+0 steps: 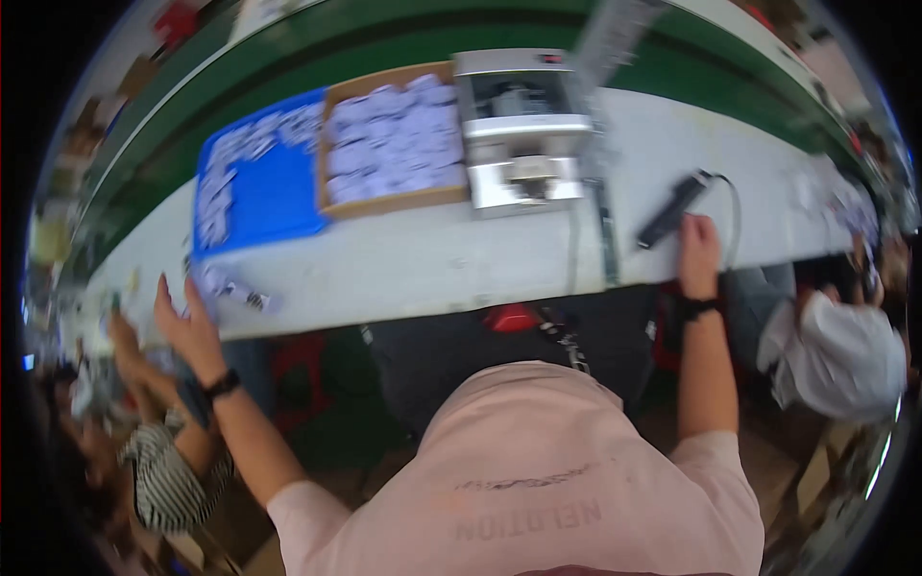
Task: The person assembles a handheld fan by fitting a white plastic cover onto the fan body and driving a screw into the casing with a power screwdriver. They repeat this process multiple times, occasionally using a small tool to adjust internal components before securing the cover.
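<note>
My left hand [190, 331] is at the table's front edge, thumb and fingers apart, with nothing in it. Just beyond its fingertips lie a few small white pieces with dark marks [252, 299], blurred. At the right, my right hand [700, 257] is by the table's edge with its fingers seemingly curled; blur hides how far they close. Close to its fingertips lies a slim black device [674, 209] with a cord. A silver-grey bench machine [526, 134] stands at the back middle of the white table [413, 274].
Left of the machine sits a cardboard box [394, 204] full of pale wrapped pieces, then a blue tray [274, 200] with small pieces along its sides. A dark strip [606, 235] crosses the table. Other people work at both ends, one in a white top [836, 355].
</note>
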Available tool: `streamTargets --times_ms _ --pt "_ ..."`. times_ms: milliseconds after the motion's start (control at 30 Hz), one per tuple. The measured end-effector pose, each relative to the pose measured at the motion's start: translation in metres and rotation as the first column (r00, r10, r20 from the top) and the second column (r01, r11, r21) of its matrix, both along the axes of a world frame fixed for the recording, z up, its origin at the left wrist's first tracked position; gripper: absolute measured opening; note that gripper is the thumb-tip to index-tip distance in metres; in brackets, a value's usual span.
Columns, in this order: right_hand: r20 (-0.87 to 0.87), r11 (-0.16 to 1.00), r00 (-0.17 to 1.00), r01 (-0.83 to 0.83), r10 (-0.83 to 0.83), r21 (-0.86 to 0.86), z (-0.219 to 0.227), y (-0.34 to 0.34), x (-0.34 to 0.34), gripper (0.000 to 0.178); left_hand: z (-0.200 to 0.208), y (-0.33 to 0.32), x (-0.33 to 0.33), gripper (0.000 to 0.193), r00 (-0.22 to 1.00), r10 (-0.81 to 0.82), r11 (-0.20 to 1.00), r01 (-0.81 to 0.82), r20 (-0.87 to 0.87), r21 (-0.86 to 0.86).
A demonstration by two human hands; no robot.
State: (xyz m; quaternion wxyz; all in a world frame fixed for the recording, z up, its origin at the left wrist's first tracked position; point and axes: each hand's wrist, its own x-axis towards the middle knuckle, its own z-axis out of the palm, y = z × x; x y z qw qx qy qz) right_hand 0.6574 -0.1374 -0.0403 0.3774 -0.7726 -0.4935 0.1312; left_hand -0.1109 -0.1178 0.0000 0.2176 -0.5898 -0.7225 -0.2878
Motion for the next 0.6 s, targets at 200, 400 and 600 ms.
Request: streamTargets --times_ms 200,400,600 --pt "-0.042 0.992 0.999 0.024 -0.030 -0.121 -0.020 0.029 -0.013 0.029 -0.012 -0.018 0.176 0.010 0.779 -0.450 0.822 0.552 0.436 -0.139" --pt "0.062 0.997 0.998 0.030 -0.026 -0.072 -0.012 0.013 -0.007 0.026 -0.069 0.018 0.197 0.008 0.788 -0.462 0.757 0.589 0.407 -0.282" --pt "0.168 0.999 0.986 0.013 -0.020 0.046 -0.007 0.005 -0.006 0.018 -0.052 0.021 0.207 0.020 0.850 -0.480 0.765 0.526 0.216 -0.371"
